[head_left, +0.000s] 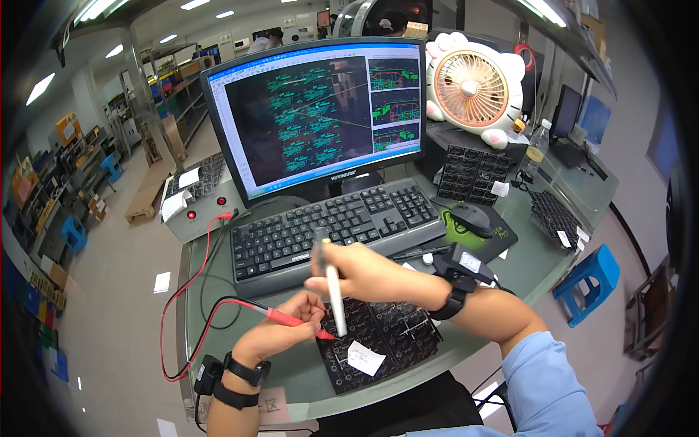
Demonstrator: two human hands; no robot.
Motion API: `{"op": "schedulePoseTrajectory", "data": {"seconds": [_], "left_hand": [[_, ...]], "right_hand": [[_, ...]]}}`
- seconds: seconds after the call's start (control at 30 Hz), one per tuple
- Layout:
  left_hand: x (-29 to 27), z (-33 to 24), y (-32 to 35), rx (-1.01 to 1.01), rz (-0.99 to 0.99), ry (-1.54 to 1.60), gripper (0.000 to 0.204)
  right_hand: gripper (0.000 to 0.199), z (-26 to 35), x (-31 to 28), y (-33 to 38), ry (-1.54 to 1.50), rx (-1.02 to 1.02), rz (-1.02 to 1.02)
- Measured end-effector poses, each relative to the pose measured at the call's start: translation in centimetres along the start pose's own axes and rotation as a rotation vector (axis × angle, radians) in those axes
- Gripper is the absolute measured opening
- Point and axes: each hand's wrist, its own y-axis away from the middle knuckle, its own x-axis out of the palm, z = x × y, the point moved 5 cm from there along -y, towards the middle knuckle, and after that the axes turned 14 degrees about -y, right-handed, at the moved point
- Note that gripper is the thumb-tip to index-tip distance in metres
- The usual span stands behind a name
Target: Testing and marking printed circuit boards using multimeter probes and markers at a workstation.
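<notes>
A black circuit board panel (404, 357) lies on the table in front of me, with a white paper slip (365, 358) on top. My left hand (273, 336) is closed around a red test probe (285, 317). The probe's tip points at the upper left part of the panel; whether it touches cannot be told. Above the panel, my right hand (364, 271) pinches a white pen-like stick (334, 298), held nearly upright and smeared by motion. The stick's lower end is close to the probe tip. Straps with small devices circle both wrists.
Behind my hands are a black keyboard (342, 226) and a monitor (313, 116) with a board layout. A mouse (472, 218), upright boards (473, 175) and a fan (470, 86) are at right. The red lead (191, 280) loops left to a grey box (207, 211).
</notes>
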Motion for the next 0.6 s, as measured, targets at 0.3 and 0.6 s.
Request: {"op": "schedulePoseTrajectory", "data": {"seconds": [0.3, 0.6], "left_hand": [[0.0, 0.3, 0.4, -0.040, -0.005, 0.045, 0.020], [0.1, 0.1, -0.3, -0.103, -0.169, 0.232, 0.026]], "right_hand": [[0.020, -3.2, -0.2, 9.1, -0.675, 0.424, -0.037], [0.019, -4.3, -0.3, 10.5, -0.752, 0.382, -0.128]]}}
